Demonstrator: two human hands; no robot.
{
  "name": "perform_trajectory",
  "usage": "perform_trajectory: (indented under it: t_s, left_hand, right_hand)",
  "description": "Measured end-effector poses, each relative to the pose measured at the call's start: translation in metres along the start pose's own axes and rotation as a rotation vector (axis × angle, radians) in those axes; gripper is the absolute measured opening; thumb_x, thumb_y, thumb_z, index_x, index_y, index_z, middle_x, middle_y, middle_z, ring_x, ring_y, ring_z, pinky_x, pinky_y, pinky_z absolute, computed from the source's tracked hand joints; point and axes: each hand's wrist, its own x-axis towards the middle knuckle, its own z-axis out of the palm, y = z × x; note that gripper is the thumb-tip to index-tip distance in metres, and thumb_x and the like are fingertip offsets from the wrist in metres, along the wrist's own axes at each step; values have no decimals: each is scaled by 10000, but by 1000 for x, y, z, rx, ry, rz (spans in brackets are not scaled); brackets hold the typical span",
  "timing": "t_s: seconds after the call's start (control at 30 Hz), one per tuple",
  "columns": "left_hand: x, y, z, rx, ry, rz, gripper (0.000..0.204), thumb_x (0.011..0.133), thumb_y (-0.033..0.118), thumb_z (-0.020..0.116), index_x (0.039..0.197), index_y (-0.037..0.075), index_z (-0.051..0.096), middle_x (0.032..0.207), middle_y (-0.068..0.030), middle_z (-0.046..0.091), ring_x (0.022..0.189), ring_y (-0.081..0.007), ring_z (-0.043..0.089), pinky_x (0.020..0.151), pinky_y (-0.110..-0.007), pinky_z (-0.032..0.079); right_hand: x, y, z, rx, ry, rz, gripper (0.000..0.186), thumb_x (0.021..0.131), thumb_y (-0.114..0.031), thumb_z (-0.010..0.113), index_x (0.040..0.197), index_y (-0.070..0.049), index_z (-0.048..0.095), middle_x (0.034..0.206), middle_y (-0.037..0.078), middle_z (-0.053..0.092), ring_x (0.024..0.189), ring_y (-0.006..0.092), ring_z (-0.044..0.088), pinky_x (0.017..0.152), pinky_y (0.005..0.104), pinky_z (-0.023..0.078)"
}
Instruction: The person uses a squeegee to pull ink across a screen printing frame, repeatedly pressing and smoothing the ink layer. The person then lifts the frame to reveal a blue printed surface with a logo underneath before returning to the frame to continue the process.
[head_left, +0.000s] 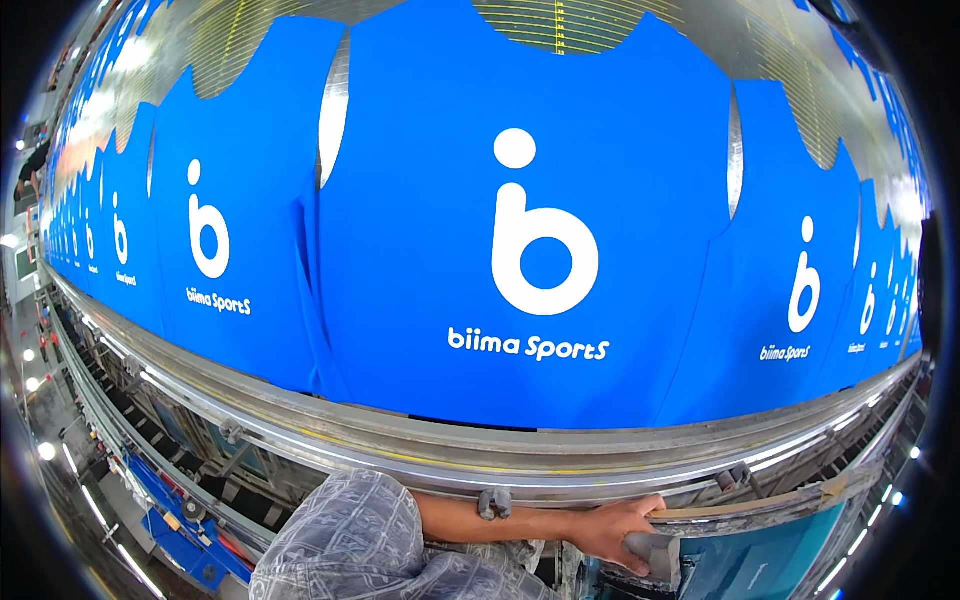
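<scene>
My left hand (612, 533) is at the lower right of the head view, its bare forearm coming across from a grey patterned sleeve (345, 530). Its fingers close round the near-left end of a printing screen frame (740, 517), beside a grey block-like piece (655, 556). Teal mesh (765, 555) fills the frame. My right hand is out of view. Beyond the rail, a blue vest-shaped fabric panel (420, 250) lies flat, bearing a white logo print (507, 245).
More blue panels with the same print (215, 270) run along the long metal table (335, 120) on both sides. A metal rail (400, 450) with small clamps (494, 503) borders its near edge. Blue equipment (180, 530) stands at the lower left.
</scene>
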Motion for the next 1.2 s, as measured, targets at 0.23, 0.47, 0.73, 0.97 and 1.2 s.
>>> perform_trajectory:
  t_s: [0.23,0.47,0.73,0.97,1.2]
  left_hand:
    - [1,1,-5,-91,-21,20,608,820,589,731,1020,16,700,1250,-163,403,1102,-336,497,902,-435,421]
    - [1,-1,-6,-109,-33,19,653,829,612,714,1004,-17,687,1221,-154,402,1088,-310,497,918,-424,421]
    - [4,-9,-3,-107,-9,75,628,839,576,719,1006,-28,679,1216,-151,406,1108,-300,483,946,-399,407]
    - [5,-7,-2,-97,-12,89,590,841,544,727,1021,-16,682,1228,-158,413,1115,-312,486,949,-410,409]
    - [2,5,-7,-68,-32,60,583,836,536,735,1036,-11,690,1237,-173,416,1123,-330,489,938,-422,416]
  right_hand:
    - [-61,-31,9,-44,-80,46,353,874,-322,540,1196,-181,578,1113,88,593,841,228,541,621,423,459]
    - [-85,-25,42,-74,-147,39,366,884,-331,531,1215,-181,576,1129,90,598,840,224,541,617,417,460]
    - [-93,-27,68,-83,-212,16,380,896,-342,521,1237,-182,573,1146,93,605,838,219,541,612,409,462]
    - [-98,-23,74,-81,-246,14,394,905,-351,512,1256,-182,571,1162,95,611,837,214,541,608,403,463]
    - [-104,-33,60,-87,-270,2,407,915,-361,504,1275,-182,569,1177,97,617,835,210,540,604,397,465]
